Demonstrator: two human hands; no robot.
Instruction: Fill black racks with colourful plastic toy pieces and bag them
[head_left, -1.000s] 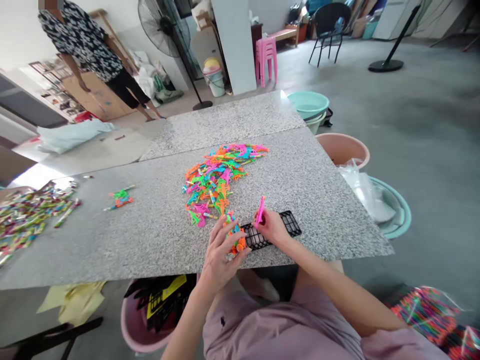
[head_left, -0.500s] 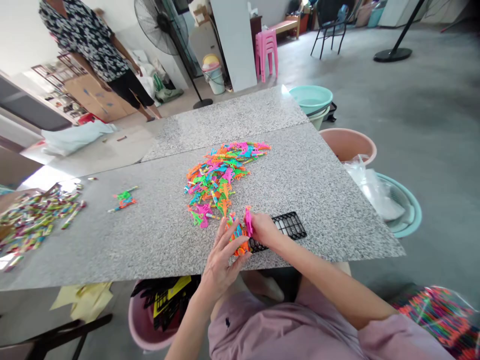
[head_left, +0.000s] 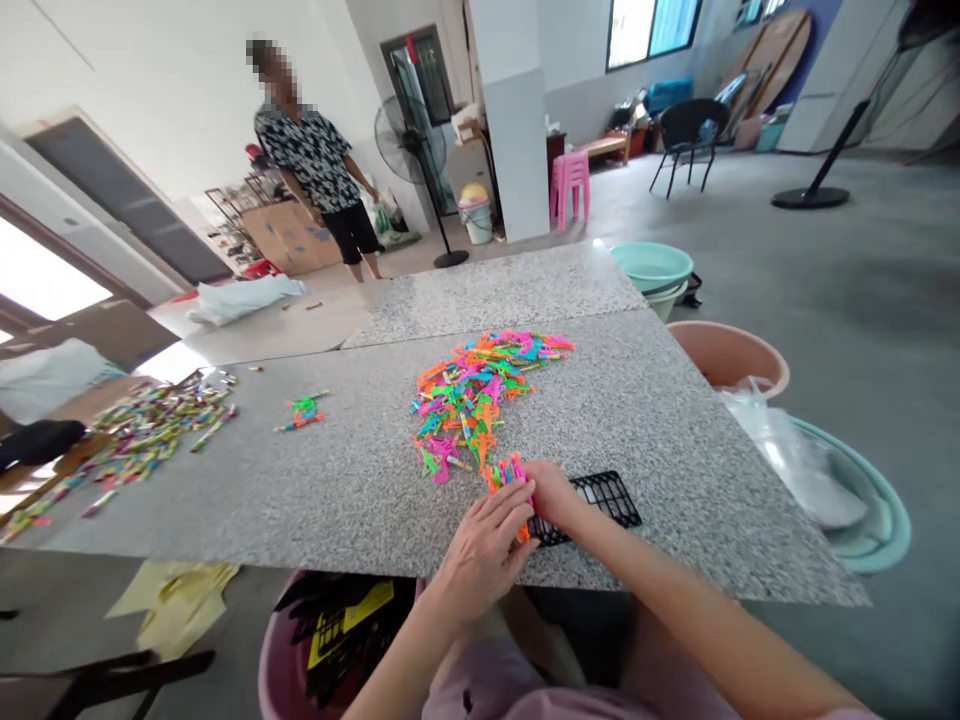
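Observation:
My left hand [head_left: 487,535] lies curved over a tight row of small bright plastic toys [head_left: 504,472] in pink, orange, green and blue. Those toys sit at the left end of a black plastic grid tray [head_left: 613,497], near the table's front edge. Pressed against the row's right side is my right hand [head_left: 551,492], closed on a pink toy that is mostly hidden by fingers. Just beyond the hands spreads a loose pile of similar toys [head_left: 469,400], some with small patterned tubes.
A small cluster of toys [head_left: 305,412] lies left on the granite table [head_left: 360,490]. Many shiny wrapped tubes [head_left: 157,425] cover the far left. Below the edge stands a pink tub [head_left: 274,660] of black trays. Basins [head_left: 652,262] line the right side. A person [head_left: 315,170] stands beyond.
The pink toy in my right hand has gone down against the row. My left fingers have closed over the toys. The view has tilted up.

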